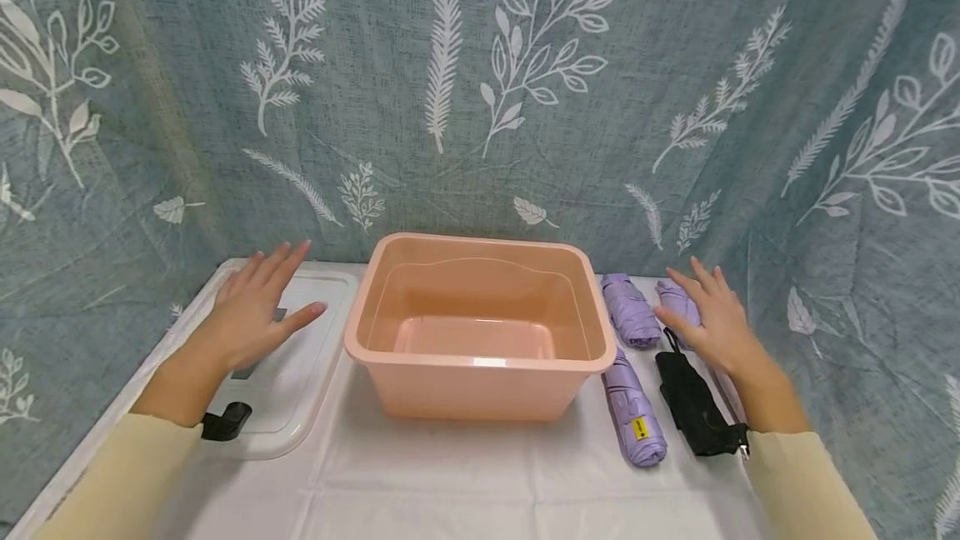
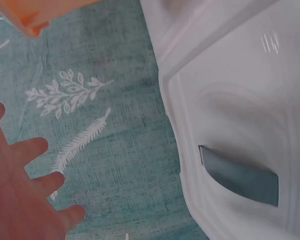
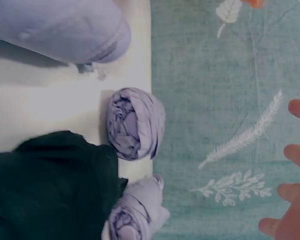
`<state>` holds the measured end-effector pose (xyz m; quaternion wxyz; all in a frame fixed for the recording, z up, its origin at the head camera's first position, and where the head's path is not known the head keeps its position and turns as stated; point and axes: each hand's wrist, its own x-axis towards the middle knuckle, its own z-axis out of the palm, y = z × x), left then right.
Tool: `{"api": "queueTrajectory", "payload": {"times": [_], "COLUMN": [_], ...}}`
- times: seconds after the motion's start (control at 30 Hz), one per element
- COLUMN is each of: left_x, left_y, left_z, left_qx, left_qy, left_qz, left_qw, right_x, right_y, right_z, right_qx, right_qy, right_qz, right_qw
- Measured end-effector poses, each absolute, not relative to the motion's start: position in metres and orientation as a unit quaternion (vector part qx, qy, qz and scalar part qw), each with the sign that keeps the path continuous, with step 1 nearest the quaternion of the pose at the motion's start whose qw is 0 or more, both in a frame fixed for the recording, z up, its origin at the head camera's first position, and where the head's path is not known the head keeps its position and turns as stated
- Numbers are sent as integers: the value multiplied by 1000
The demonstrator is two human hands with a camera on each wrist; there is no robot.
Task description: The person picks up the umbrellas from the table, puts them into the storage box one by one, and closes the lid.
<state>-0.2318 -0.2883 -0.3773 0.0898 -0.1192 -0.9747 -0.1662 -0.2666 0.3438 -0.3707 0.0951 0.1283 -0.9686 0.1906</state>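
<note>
Person's forearms come in from the near side of the white table [image 1: 420, 477], angled toward its back edge; both hands released, grasping nothing. Left hand [image 1: 251, 307]: above the white lid [image 1: 307, 373] by the left edge, fingers extended toward the back edge, thumb splayed inward; wrist view shows fingertips apart from the lid. Right hand [image 1: 716, 319]: fingers loosely spread, thumb inward, above three purple rolls [image 1: 632, 315] and a black pouch [image 1: 690, 398] toward the right edge, touching none. Pink basin [image 1: 480, 394] upright between the hands, near the middle of the back edge
</note>
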Motion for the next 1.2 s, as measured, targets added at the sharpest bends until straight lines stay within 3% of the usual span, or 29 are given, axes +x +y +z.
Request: {"api": "queueTrajectory", "payload": {"times": [0.37,0.97,1.2], "left_x": [-223,-221,-216], "left_y": [-274,-247,-238], "left_z": [-386,-394,-394], "left_qx": [-154,-178,-180], "left_qy": [-957,-926,-913], "left_qz": [-210,-307,-330], "left_qw": [124,132,159], "right_x": [-254,-237,-228], "right_y": [334,322,316], "right_z": [-395,-424,-436], "right_qx": [146,160,145], "right_qy": [-954,-939,-931], "right_qz": [214,246,275], "right_qw": [148,179,191]}}
